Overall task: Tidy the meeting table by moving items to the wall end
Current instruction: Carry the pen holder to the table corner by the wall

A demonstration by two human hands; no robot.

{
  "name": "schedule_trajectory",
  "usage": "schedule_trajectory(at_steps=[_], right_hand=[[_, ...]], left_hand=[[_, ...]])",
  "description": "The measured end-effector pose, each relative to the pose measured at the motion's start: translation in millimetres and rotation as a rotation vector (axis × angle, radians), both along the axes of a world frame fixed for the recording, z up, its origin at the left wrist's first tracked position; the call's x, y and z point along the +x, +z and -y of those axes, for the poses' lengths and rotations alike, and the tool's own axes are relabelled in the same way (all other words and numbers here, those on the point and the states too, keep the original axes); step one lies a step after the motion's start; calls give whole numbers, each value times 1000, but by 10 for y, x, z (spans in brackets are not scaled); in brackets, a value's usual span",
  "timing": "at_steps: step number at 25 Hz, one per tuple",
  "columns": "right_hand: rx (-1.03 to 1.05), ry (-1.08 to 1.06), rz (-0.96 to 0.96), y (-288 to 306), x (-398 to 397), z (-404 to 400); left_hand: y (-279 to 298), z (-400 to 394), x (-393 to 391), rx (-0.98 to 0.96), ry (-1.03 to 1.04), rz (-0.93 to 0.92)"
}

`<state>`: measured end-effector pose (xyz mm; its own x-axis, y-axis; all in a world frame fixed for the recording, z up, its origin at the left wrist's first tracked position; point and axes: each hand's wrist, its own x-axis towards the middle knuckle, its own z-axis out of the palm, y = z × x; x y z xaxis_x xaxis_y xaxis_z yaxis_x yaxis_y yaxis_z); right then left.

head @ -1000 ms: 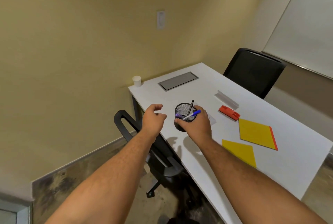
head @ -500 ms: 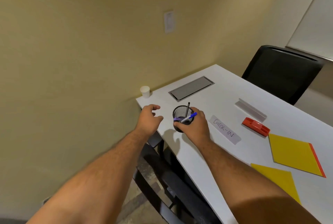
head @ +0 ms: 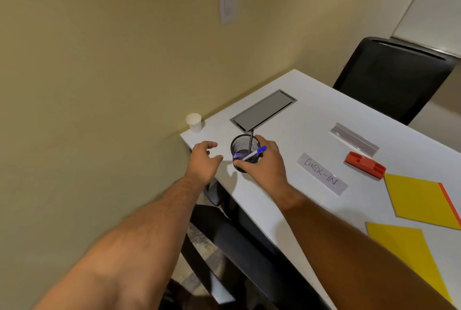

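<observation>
Small beige-walled room w/ white meeting table [head: 311,135]. Right hand [head: 268,164] is wrapped around a black mesh pen cup [head: 243,152] near the wall end; left hand [head: 203,160] hovers beside it, fingers loosely apart, empty. Risk: pens leaning over the rim could tip out if the cup tilts. Cup base is hidden behind fingers, so can't tell if it's lifted or resting.

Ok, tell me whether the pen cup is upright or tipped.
Upright. The pen cup has its round mouth facing up, pens leaning inside, with the right hand wrapped around its side.
</observation>
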<state>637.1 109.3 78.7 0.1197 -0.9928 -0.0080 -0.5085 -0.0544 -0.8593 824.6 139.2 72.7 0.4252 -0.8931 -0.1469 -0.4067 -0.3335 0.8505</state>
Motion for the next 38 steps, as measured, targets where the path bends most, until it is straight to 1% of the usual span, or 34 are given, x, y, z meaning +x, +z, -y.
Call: schedule_trajectory(at_steps=[3, 5, 7, 10, 13, 16, 20, 22, 27, 31, 35, 38], right_hand=[[25, -47, 5, -71, 302, 167], [5, -133, 17, -166, 585, 294], [-25, -236, -45, -250, 925, 426], [-15, -333, -116, -234, 1422, 558], [-8, -367, -118, -221, 1853, 748], [21, -398, -90, -219, 2149, 962], [26, -427, -67, -310, 2319, 1313], [9, -436, -103, -420, 2343, 1520], [108, -405, -165, -810, 2379, 2141], [180, -333, -193, -1031, 2411, 2613], [208, -309, -211, -1174, 2437, 2941], [223, -295, -215, -1255, 2402, 3148]], left_hand=[[-174, 272, 298, 46, -31, -73], [-293, 496, 547, 64, -85, -117], [-362, 721, 827, 78, -143, -151], [-409, 986, 1231, 82, -244, -156], [-417, 1265, 1643, 98, -326, -144], [-423, 1479, 1947, 112, -357, -150], [-456, 1793, 2134, 135, -374, -129], [-502, 1933, 2164, 148, -380, -103], [-658, 2375, 2187, 106, -464, 49], [-714, 2682, 2072, 97, -483, 45], [-813, 2801, 2016, 165, -473, 18], [-904, 2872, 2053, 196, -517, 35]])
